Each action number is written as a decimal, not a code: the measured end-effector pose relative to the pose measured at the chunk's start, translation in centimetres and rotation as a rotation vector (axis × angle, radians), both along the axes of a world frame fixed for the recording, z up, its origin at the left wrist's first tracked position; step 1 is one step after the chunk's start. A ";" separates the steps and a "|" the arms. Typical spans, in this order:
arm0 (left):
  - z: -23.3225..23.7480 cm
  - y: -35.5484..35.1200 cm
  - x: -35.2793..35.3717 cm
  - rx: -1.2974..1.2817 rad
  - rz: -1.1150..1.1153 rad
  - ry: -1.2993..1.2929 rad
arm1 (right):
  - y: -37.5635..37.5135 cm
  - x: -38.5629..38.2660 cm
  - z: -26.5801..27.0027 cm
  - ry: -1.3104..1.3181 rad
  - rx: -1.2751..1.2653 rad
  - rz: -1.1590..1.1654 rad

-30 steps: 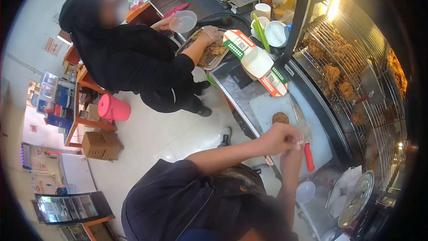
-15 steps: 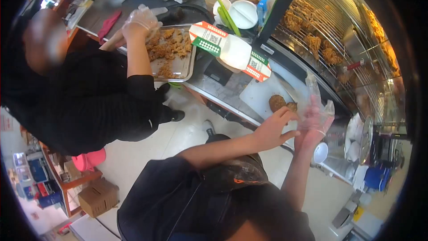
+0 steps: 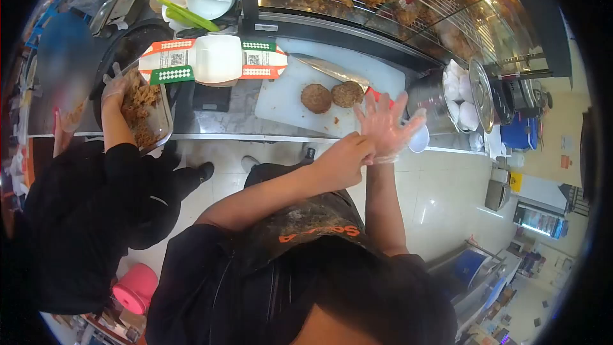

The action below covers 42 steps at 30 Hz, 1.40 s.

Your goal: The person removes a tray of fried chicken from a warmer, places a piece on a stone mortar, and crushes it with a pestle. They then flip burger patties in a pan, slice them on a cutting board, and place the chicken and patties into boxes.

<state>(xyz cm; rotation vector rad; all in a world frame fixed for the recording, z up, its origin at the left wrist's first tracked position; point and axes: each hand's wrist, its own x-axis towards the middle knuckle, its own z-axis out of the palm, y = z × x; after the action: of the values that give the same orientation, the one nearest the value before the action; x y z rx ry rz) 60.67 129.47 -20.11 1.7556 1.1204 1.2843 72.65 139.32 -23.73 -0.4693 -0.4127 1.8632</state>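
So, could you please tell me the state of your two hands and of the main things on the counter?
Right hand: gloved, fingers spread
Glove: worn on the right hand
Left hand: bare, closed at the glove's cuff
Food box: open, flaps spread
Cutting board: flat, crumbs on it
Knife: lying on the board
Two patties: lying side by side
Metal tray: uncovered, holding fried food

Pale tiled floor (image 3: 428,185) reflects light, cream wall (image 3: 555,144) stands at right, lit glass-fronted cooler (image 3: 539,220) nearby, display cabinet (image 3: 345,35) glows warmly.
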 end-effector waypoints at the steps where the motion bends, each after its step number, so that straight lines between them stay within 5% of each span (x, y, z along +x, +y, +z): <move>1: 0.0 0.2 -0.6 0.009 0.009 0.024 | 0.8 -0.1 -0.6 0.054 0.038 0.068; 3: 0.4 0.0 -2.5 -0.088 0.061 0.072 | 2.2 -1.6 0.0 -0.888 0.404 0.101; 5: 0.3 -0.5 -4.9 -0.179 0.137 0.072 | 3.6 -4.0 0.3 -1.439 0.874 0.200; 7: 0.0 -1.8 -6.9 -0.273 0.243 0.015 | 4.7 -6.1 -0.2 -1.548 1.466 0.397; 10: -0.1 -4.4 -9.4 -0.365 0.412 0.099 | 4.5 -9.2 0.1 -1.818 2.037 0.752; 13: -0.3 -7.1 -10.8 -0.409 0.547 0.132 | 5.8 -10.4 -0.8 -1.751 2.018 1.137; 17: -0.3 -10.0 -11.2 -0.503 0.712 0.009 | 6.6 -10.8 -3.9 -1.664 1.977 1.063; 25: -2.1 -11.7 -11.1 -0.496 0.878 -0.118 | 5.6 -10.9 0.6 -1.755 1.833 1.200; 28: -1.0 -12.0 -11.3 -0.539 0.897 -0.103 | 8.2 -7.3 0.5 -1.817 1.919 0.790; 31: -1.1 -12.2 -11.2 -0.533 0.912 -0.113 | 9.0 -6.0 2.3 -2.073 1.774 1.170; 34: -1.6 -12.2 -11.2 -0.488 0.884 -0.065 | 10.2 -3.6 -1.6 -2.001 1.908 0.995; 37: -0.6 -12.0 -10.9 -0.546 0.903 -0.021 | 10.9 -2.8 -2.6 -2.012 1.999 1.069; 40: -1.4 -12.5 -11.0 -0.497 0.891 -0.057 | 10.0 -3.8 0.3 -2.135 1.694 1.231; 42: -1.3 -12.7 -11.1 -0.518 0.902 -0.068 | 9.8 -3.7 -2.1 -2.073 1.453 1.089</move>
<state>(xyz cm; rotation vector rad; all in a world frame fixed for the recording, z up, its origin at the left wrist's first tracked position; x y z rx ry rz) 49.56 116.77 -21.42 0.8099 2.0958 1.3246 68.92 149.15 -25.87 -0.9799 -3.4278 0.4781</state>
